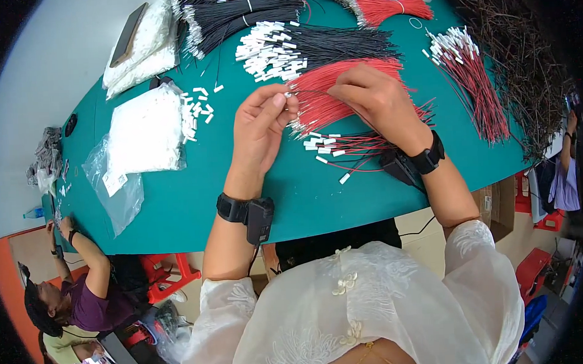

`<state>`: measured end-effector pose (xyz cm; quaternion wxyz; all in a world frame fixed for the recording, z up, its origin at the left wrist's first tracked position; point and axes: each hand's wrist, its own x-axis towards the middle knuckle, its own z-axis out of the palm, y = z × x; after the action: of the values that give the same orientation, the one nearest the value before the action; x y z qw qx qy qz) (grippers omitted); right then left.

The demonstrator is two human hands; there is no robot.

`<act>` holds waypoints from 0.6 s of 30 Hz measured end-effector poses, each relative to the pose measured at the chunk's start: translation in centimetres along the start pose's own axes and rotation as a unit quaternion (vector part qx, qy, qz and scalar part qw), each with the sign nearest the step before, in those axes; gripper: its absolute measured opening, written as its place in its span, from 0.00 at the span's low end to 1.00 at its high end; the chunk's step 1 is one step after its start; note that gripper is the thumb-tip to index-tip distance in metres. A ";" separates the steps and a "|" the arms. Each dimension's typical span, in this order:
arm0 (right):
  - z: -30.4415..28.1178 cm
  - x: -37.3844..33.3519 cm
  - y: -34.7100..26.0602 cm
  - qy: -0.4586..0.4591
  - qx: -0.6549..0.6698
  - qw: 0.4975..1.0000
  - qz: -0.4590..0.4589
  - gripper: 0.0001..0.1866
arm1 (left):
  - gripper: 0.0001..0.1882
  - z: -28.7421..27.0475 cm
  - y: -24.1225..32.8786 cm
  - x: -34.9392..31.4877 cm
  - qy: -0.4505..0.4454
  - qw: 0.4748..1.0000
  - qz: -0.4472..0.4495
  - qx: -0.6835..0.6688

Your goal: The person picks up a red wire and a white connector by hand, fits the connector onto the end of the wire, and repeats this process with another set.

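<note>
Between the thumb and fingertips of my left hand point(258, 125) sits a small white connector housing point(288, 95), closed in a pinch. My right hand point(380, 103) has its fingers closed on a thin black wire point(312, 91) that runs across to the housing. Whether the wire end is inside the housing is too small to tell. Both hands are raised over a fanned pile of red wires point(321, 109). Beyond it lie black wires point(350, 44) with white connectors. Red and black wires with white housings point(329, 143) lie below my right hand, partly hidden by its wrist.
Loose white housings point(194, 114) lie beside a full clear bag point(145, 130) on the green table point(318, 203). Tied black point(252, 14) and red bundles point(394, 7) are at the far side. A red-wire bundle point(473, 86) and dark wire heap point(507, 49) lie right. A person point(82, 295) works at left.
</note>
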<state>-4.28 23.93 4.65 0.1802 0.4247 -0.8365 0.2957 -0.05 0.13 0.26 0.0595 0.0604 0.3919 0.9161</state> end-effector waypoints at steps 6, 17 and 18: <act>0.6 -0.3 0.8 0.055 0.027 0.998 0.007 0.09 | 0.09 -0.1 -0.1 0.0 0.009 1.000 -0.010 0.008; -1.0 0.3 -0.4 0.130 0.141 0.971 0.139 0.07 | 0.09 0.5 -0.3 -0.1 0.030 0.995 -0.018 0.091; -1.2 0.4 -0.5 0.139 0.172 0.962 0.160 0.07 | 0.08 0.6 -0.3 -0.2 0.040 0.993 -0.017 0.110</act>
<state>-4.03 24.26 5.90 0.1689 0.2651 -0.7967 0.5161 0.23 0.74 0.48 0.0528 0.0235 0.4934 0.8679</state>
